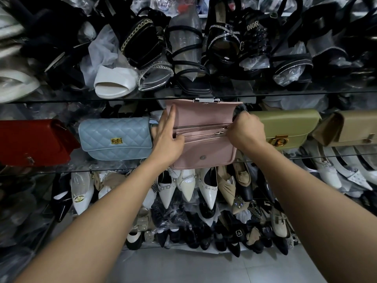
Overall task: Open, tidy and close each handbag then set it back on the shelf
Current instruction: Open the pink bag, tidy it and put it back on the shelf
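Handbags (116,137) on glass shelf (285,157)

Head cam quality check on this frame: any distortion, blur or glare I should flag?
Head view: fisheye bows the glass shelf edge; the pink handbag at centre is sharp; the white shoes at the left border smear; the plastic wrap among the upper shoes throws pale glare; the corners go dark.
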